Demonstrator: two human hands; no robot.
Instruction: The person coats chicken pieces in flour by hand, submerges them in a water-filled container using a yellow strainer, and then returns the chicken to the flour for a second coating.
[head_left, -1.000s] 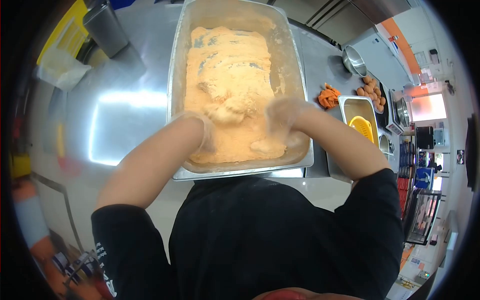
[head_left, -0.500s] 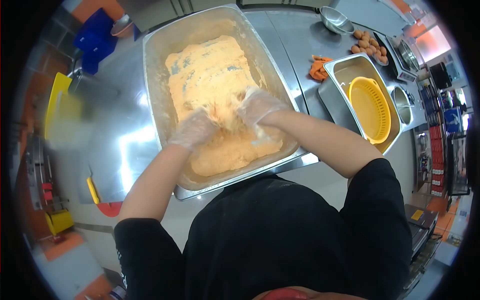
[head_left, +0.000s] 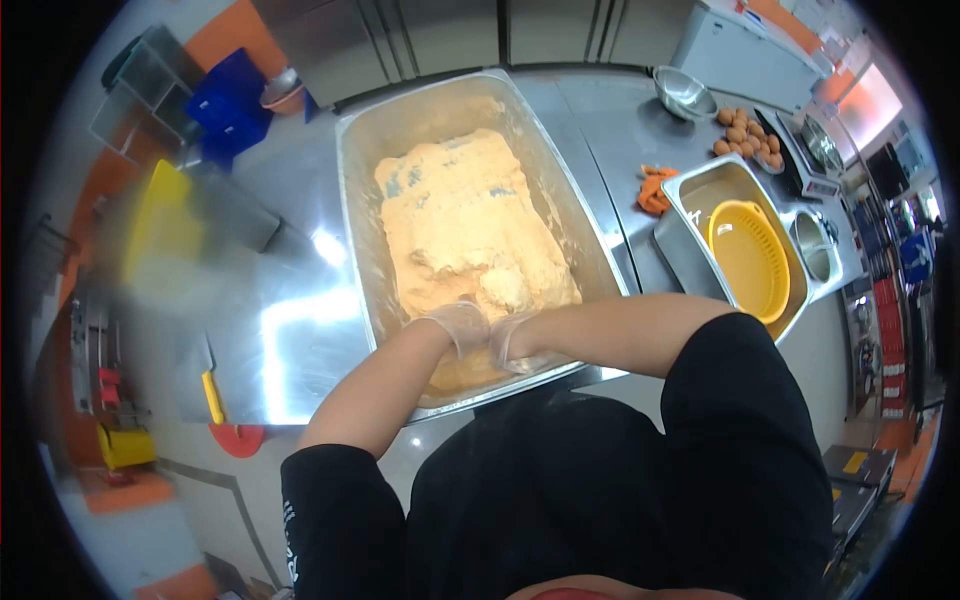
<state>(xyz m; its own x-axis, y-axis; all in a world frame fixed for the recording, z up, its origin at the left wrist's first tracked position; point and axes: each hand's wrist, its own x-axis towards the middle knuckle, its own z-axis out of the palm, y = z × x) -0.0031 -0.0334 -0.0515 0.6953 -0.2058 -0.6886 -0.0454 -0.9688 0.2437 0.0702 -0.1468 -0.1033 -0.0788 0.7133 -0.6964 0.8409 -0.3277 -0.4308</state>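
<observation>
A large metal pan [head_left: 430,114] holds a pale orange, floury mixture [head_left: 450,210] with a few blue-grey patches on top. Both hands wear clear plastic gloves and are close together at the pan's near end. My left hand [head_left: 458,324] is pushed into the mixture, its fingers hidden. Beside it, my right hand [head_left: 514,342] is also sunk in the mixture, and its fingers do not show. Just beyond the hands a rounded clump [head_left: 505,288] rises from the surface.
Right of the pan, a metal tray [head_left: 685,250] holds a yellow basket [head_left: 745,265]. Near it are an orange cloth [head_left: 655,190], several eggs [head_left: 745,135] and a steel bowl [head_left: 685,95]. At left lies a yellow-handled tool [head_left: 212,397] near a red round item [head_left: 237,440].
My hands have drawn toward the near end of the pan and closer together. The mixture, loose and flying between them before, now lies heaped. The view has tilted up slightly.
</observation>
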